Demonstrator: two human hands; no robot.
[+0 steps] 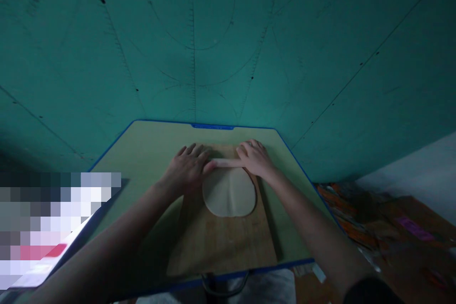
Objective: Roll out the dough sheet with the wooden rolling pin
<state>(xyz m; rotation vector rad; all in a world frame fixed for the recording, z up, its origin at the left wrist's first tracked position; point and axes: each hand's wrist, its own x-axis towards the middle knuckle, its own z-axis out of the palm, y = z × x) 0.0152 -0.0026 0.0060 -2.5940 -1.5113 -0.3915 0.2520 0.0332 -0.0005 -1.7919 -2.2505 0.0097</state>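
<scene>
Toward eight o'clock, a white-edged, pixelated object (53, 235) hides part of the table (124, 152). At ten, the left hand (188, 165) grips the rolling pin (230, 163); flattened dough (230, 194) centres the dial, on a wooden board (221, 244); at one, the right hand (255, 156) grips the other end; toward three, brown clutter (409, 223).

Two bare hands are counted, one left hand (188, 166) and one right hand (255, 157), together with one rolling pin (228, 163) and one sheet of dough (230, 194). One wooden board (221, 247), one table (153, 140), one curved handle (225, 294), one dark sleeve (370, 292) and one green wall (213, 9) are also shown. The number of cluttered items (377, 225) at the right cannot be told.
</scene>
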